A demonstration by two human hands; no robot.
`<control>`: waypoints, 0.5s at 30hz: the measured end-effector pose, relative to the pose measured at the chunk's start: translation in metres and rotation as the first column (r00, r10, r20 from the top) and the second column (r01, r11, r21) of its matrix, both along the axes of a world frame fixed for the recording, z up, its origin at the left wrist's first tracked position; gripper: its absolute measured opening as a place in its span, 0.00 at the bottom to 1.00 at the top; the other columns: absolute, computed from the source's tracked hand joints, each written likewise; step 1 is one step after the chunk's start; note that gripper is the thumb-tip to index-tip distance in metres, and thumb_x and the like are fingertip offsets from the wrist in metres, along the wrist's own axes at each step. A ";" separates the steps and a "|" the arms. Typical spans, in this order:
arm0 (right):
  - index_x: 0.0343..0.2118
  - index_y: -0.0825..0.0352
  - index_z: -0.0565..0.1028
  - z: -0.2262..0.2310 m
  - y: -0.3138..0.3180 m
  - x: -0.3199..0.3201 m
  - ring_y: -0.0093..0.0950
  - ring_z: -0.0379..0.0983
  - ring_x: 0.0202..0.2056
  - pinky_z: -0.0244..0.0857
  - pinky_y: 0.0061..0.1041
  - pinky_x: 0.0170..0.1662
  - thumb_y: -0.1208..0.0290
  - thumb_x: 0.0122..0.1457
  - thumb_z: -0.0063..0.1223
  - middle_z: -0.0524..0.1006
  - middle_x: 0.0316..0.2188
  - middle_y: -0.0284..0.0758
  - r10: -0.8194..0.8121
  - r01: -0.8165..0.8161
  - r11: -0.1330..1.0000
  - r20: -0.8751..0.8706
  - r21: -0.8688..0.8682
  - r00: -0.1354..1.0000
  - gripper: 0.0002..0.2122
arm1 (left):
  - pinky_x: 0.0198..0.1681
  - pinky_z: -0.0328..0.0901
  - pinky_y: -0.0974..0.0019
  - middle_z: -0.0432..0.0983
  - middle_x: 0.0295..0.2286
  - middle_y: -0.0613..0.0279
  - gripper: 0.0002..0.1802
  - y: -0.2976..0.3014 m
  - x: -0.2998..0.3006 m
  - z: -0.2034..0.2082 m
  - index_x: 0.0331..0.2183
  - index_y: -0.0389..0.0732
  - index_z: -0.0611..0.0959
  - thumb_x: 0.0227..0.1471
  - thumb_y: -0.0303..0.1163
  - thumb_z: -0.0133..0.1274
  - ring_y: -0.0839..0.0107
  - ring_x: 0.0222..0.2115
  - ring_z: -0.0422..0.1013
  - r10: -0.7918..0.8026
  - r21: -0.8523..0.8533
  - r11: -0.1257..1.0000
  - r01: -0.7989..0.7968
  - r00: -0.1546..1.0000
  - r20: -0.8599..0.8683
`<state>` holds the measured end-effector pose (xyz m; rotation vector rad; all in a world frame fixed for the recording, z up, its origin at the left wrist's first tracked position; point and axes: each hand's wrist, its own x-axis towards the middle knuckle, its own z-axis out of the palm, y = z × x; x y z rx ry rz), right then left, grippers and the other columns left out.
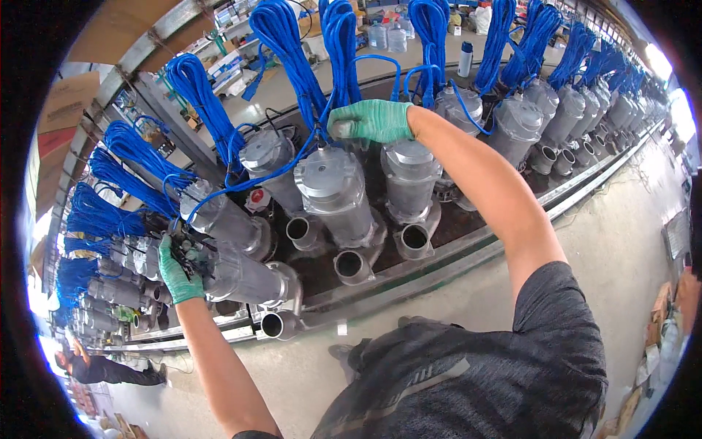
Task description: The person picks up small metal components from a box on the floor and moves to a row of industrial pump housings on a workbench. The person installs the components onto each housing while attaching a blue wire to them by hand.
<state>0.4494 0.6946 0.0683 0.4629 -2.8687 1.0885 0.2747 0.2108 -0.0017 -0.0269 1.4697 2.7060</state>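
Observation:
My left hand (pixel 176 275), in a green knit glove, is closed at the top end of a grey metal pump (pixel 245 276). Small dark pieces show between its fingers, too cluttered to name. My right hand (pixel 374 121), gloved alike, reaches across above another upright pump (pixel 330 192). Its fingers curl down beside the foot of a blue cable coil (pixel 340 62); what they hold, if anything, is hidden. A loose blue cable (pixel 252 183) runs from near the right hand down toward the pumps at the left. One more pump (pixel 409 179) stands below my right wrist.
Similar pumps with coiled blue cables line a long dark bench (pixel 314 282) with a metal rail edge. A flask (pixel 466 58) and water jugs (pixel 387 36) stand beyond. A red-capped part (pixel 257 199) sits between pumps. Another person (pixel 110 369) is at the lower left.

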 end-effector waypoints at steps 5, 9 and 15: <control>0.51 0.63 0.74 -0.011 -0.012 0.013 0.39 0.74 0.47 0.65 0.35 0.54 0.46 0.67 0.43 0.78 0.45 0.40 -0.129 0.128 0.981 0.004 -0.144 0.992 0.24 | 0.17 0.62 0.76 0.79 0.26 0.64 0.13 -0.001 0.002 0.000 0.40 0.37 0.83 0.61 0.36 0.52 0.76 0.20 0.69 -0.015 -0.014 1.000 0.015 0.999 -0.035; 0.54 0.64 0.73 -0.013 -0.003 0.005 0.34 0.75 0.49 0.66 0.33 0.54 0.45 0.67 0.43 0.79 0.48 0.37 -0.126 0.121 0.988 -0.043 -0.101 0.991 0.26 | 0.17 0.62 0.76 0.79 0.26 0.64 0.14 0.003 0.005 0.004 0.41 0.37 0.83 0.61 0.36 0.52 0.76 0.20 0.68 -0.026 -0.014 1.000 0.025 0.999 -0.039; 0.54 0.64 0.74 -0.029 -0.006 0.000 0.34 0.76 0.48 0.66 0.32 0.54 0.45 0.66 0.45 0.80 0.48 0.40 -0.136 0.109 0.979 -0.149 -0.172 0.979 0.27 | 0.17 0.60 0.78 0.79 0.28 0.65 0.14 -0.004 0.005 0.002 0.42 0.37 0.82 0.60 0.37 0.53 0.78 0.22 0.69 -0.115 -0.064 0.992 0.113 0.993 -0.035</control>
